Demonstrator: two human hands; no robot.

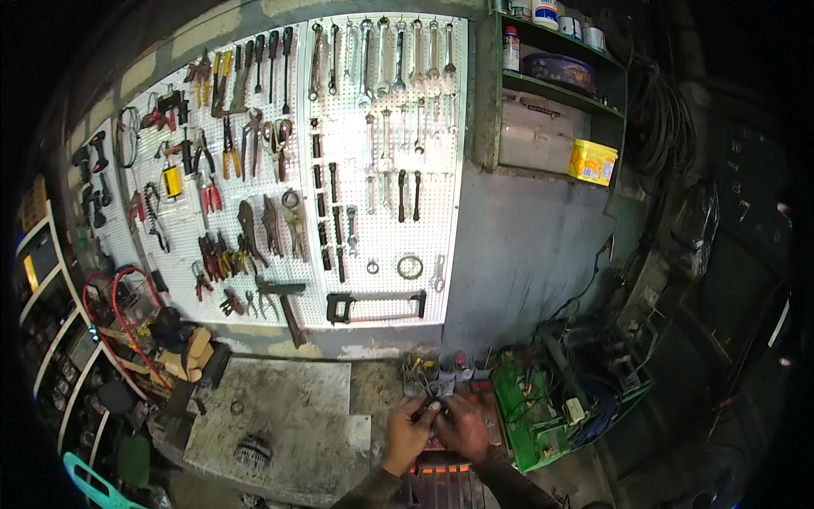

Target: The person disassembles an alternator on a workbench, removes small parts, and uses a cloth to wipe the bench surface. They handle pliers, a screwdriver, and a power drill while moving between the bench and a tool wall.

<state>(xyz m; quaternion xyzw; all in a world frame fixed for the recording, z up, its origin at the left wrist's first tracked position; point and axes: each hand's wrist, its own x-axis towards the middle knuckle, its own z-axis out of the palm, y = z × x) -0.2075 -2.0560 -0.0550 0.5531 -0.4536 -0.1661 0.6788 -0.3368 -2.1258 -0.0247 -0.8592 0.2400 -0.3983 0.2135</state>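
My left hand [409, 436] and my right hand [465, 429] meet at the fingertips over the right end of the workbench. Both are closed, with fingers and thumbs pinched together around something small and dark, mostly hidden by the fingers; its kind cannot be made out. Just beyond the hands stand several small grey cups [462, 371] holding thin tools or loose parts. Below them lies a reddish surface [493, 424], partly covered by my hands. Under my wrists is a dark slatted piece with an orange edge [441, 485].
On the worn metal bench top [297, 407] lie a round finned metal part [253, 452] and a small ring [236, 407]. A green tray [517, 437] of cables sits right. Behind hangs a white pegboard [390, 246] with wrenches, pliers and a hacksaw [377, 296]; shelves [560, 85] stand upper right.
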